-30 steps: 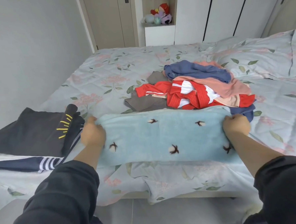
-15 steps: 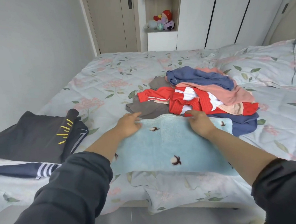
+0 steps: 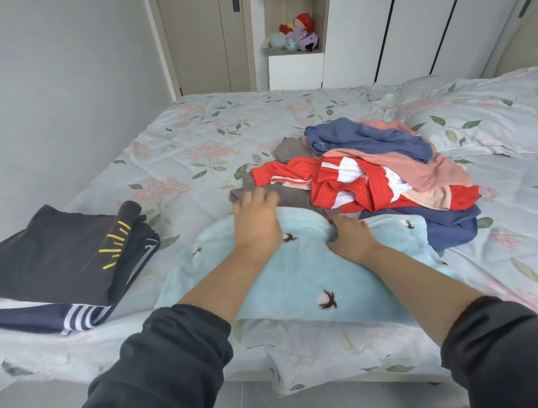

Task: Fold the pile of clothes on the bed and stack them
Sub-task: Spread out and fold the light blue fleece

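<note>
**Blue Fleece Under Both Grips at the Bed's Near Edge**

The bed (image 3: 195, 139), covered in a pale floral print, filled the view beneath and beyond both grips, and its right side ran out of frame. Far beyond the grips stood a grey wall (image 3: 53, 90), a door (image 3: 197, 42) cut off at the top, and white wardrobe doors (image 3: 361, 27).

The pale blue fleece (image 3: 296, 274) lay spread directly under both grips at the bed's near edge. The arms (image 3: 228, 287) hid parts of it, so its folds there could not be read. Just beyond the grips and to their right sat the unfolded pile (image 3: 354, 183). Its red-and-white, pink, navy and grey pieces were so tangled that no single garment's outline was clear. Well to the left of the left grip lay the folded stack (image 3: 52, 255), dark cloth with yellow dashes on top and striped navy beneath, its left end cut off.

The left grip (image 3: 256, 226), motion-blurred, was released, with its fingers (image 3: 261, 198) stretched forward over the fleece's far edge. The right grip (image 3: 352, 235) rested on the fleece with fingers bent into a ridge of it. Whether it pinched the cloth could not be told. Plush toys (image 3: 297, 34) sat in a niche far beyond.
</note>
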`<control>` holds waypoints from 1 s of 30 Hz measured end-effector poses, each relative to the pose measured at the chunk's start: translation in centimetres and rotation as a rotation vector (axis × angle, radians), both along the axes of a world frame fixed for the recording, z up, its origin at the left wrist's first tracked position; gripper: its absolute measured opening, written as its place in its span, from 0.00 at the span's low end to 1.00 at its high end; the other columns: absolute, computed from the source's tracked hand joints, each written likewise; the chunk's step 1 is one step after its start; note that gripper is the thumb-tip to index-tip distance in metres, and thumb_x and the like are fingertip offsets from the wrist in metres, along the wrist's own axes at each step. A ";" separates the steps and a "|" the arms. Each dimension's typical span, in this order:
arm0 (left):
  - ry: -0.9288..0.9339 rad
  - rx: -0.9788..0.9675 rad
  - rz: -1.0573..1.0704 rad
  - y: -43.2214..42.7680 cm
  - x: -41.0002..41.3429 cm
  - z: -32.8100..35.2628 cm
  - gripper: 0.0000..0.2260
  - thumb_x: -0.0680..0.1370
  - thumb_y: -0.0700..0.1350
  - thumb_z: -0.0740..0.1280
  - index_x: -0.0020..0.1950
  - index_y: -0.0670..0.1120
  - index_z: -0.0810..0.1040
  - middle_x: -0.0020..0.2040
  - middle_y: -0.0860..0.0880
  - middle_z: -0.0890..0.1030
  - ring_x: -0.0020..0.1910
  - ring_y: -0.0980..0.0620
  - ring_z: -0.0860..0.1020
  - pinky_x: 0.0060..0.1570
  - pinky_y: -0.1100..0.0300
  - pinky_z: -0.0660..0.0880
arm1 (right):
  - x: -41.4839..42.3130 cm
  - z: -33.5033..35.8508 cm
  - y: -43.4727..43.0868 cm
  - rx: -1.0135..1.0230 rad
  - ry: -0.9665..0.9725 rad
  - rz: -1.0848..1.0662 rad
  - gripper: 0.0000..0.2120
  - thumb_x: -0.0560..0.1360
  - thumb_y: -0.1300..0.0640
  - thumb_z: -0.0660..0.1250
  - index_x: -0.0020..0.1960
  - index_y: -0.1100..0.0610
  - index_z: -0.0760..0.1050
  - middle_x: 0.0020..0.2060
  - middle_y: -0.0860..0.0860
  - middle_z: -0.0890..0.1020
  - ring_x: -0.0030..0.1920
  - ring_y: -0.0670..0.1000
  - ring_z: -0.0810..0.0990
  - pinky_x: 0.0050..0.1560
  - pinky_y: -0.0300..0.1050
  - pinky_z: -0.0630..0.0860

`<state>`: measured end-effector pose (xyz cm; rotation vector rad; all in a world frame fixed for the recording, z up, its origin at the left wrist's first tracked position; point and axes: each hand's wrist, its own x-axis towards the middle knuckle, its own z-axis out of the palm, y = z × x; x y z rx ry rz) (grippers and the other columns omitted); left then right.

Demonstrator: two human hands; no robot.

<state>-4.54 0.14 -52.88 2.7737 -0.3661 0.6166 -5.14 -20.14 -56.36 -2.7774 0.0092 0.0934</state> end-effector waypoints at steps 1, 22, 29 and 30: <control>0.004 0.022 -0.057 -1.0 -0.9 0.0 0.11 0.72 0.39 0.62 0.53 0.45 0.77 0.52 0.46 0.77 0.54 0.43 0.73 0.51 0.51 0.67 | -0.2 -0.2 0.0 0.020 -0.052 -0.019 0.27 0.70 0.56 0.67 0.69 0.55 0.66 0.59 0.56 0.76 0.62 0.58 0.71 0.66 0.54 0.63; 0.426 0.160 0.050 -1.2 -2.6 -7.0 0.28 0.80 0.62 0.44 0.78 0.56 0.47 0.79 0.53 0.47 0.77 0.50 0.42 0.73 0.43 0.38 | 3.6 -1.0 -0.7 -0.242 -0.282 -0.138 0.15 0.81 0.54 0.56 0.55 0.63 0.76 0.50 0.62 0.80 0.52 0.62 0.77 0.51 0.52 0.71; 0.428 0.177 0.090 -1.3 -2.2 -7.7 0.28 0.79 0.62 0.43 0.78 0.56 0.45 0.79 0.53 0.47 0.77 0.50 0.43 0.72 0.42 0.39 | -3.7 -0.7 2.1 -0.106 -0.387 0.105 0.19 0.79 0.51 0.57 0.69 0.55 0.69 0.66 0.55 0.73 0.65 0.58 0.69 0.67 0.55 0.60; 0.428 0.176 0.094 -1.4 -2.3 -7.7 0.28 0.79 0.62 0.43 0.78 0.56 0.45 0.79 0.54 0.47 0.77 0.50 0.43 0.72 0.42 0.39 | -4.7 -1.6 1.5 -0.120 -0.283 0.128 0.21 0.80 0.49 0.54 0.72 0.52 0.66 0.70 0.52 0.69 0.70 0.55 0.65 0.70 0.55 0.54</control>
